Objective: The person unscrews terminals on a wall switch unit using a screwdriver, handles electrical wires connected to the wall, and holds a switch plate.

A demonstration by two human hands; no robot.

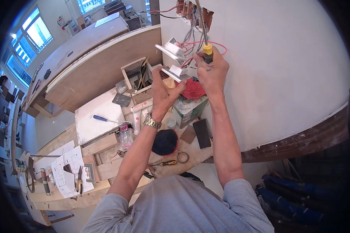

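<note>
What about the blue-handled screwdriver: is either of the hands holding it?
No: the blue-handled screwdriver lies on a white board; the right hand holds another screwdriver, the left hand a white fitting.

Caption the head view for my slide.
Left hand holding a white fitting, right hand a screwdriver, near exposed wall wiring.
</note>
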